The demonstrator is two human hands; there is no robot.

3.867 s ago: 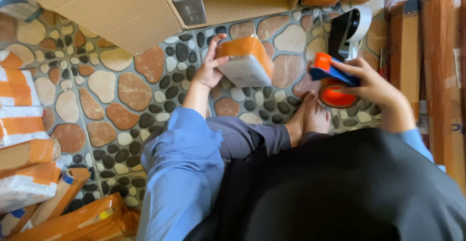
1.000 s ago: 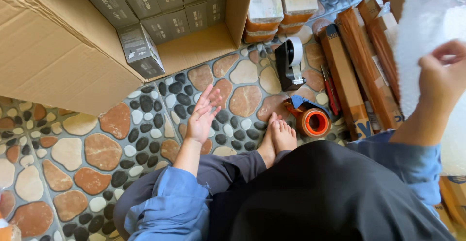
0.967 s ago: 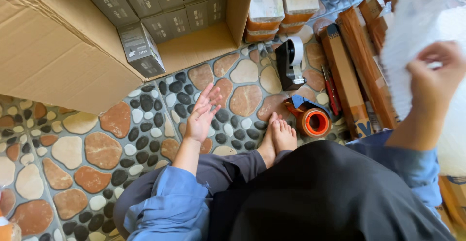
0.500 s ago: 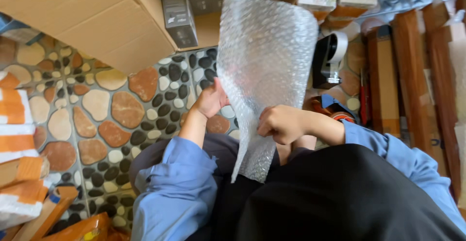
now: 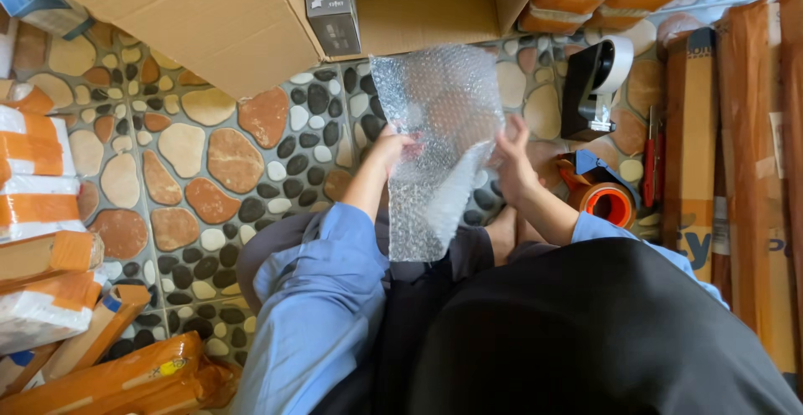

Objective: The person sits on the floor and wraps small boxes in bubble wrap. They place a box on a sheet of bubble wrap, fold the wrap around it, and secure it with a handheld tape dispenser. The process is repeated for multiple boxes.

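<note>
Lying open on floor, carton [image 5: 251, 13] holds grey boxes [image 5: 330, 5]; left hand [image 5: 391, 146], right hand [image 5: 512, 157] both closed on bubble wrap [image 5: 435, 130] edges.

One bubble wrap sheet [image 5: 437, 147], two hands, two tape dispensers: one black [image 5: 595, 84], one orange [image 5: 604, 193]. One open cardboard box [image 5: 251, 13]. One red-handled tool [image 5: 650, 160].

You sat on a pebble-patterned tile floor [image 5: 209, 156] in even daylight; an open cardboard box [image 5: 217, 13] stood ahead of you; orange-taped parcels [image 5: 33, 172] were stacked at your left; long brown cartons [image 5: 694, 130] lay along your right.
</note>
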